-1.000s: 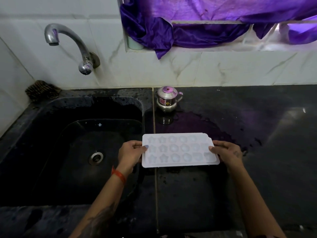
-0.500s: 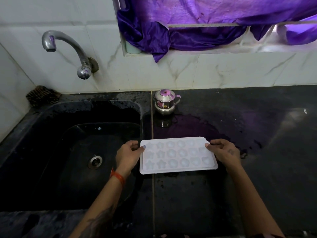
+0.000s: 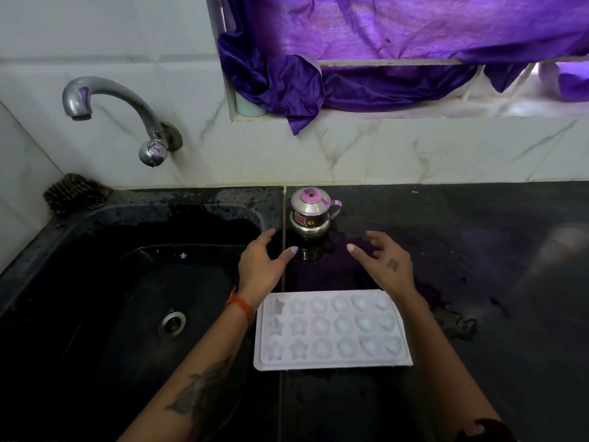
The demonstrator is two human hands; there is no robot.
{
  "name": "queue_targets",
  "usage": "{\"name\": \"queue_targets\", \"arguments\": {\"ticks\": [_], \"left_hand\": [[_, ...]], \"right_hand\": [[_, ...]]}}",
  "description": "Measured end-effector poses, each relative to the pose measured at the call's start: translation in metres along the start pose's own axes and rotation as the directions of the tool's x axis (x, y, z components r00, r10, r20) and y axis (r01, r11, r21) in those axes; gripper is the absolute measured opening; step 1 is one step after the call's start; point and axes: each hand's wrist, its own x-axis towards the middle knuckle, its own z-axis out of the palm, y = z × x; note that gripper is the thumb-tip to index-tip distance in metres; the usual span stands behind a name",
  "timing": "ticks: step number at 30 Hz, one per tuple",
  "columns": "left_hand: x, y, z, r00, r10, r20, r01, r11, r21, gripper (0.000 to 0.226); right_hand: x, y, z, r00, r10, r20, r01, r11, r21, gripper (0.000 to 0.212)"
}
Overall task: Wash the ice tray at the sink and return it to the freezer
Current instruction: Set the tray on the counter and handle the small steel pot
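Observation:
The white ice tray (image 3: 333,330) with star, round and heart moulds lies flat on the black counter (image 3: 478,282), just right of the black sink (image 3: 95,314). Neither hand touches it. My left hand (image 3: 263,266) hovers beyond the tray's far left corner, over the sink's right rim, fingers spread. My right hand (image 3: 384,261) hovers beyond the tray's far edge, fingers apart. Both hands are empty and flank a small steel pot (image 3: 311,215) with a lid that stands at the back of the counter.
A curved metal tap (image 3: 127,116) juts from the tiled wall above the sink's back left. A scrub pad (image 3: 75,193) sits at the sink's far left corner. Purple cloth (image 3: 366,59) hangs over the window ledge. The counter is wet around the tray.
Both hands have let go of the ice tray, which now lies on the counter, and have moved forward past it toward the steel pot, fingers spread.

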Motion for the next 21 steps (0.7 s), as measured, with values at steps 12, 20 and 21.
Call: {"name": "queue_targets", "arguments": {"ticks": [12,20,21], "left_hand": [[0.060,0.012,0.042,0.995,0.043,0.091,-0.035,0.995,-0.096,0.084],[0.071,0.000,0.059,0.993,0.049,0.103,-0.031,0.986,-0.164,0.087],[0.071,-0.001,0.060,0.994,0.047,0.098,-0.029,0.984,-0.175,0.085]], "right_hand": [[0.075,-0.040,0.046,0.997,-0.019,0.075,0.006,0.985,0.175,0.063],[0.101,-0.033,0.054,0.985,0.026,0.169,-0.068,0.967,0.245,0.035],[0.103,-0.033,0.052,0.979,0.033,0.199,-0.085,0.962,0.259,0.035]]}}
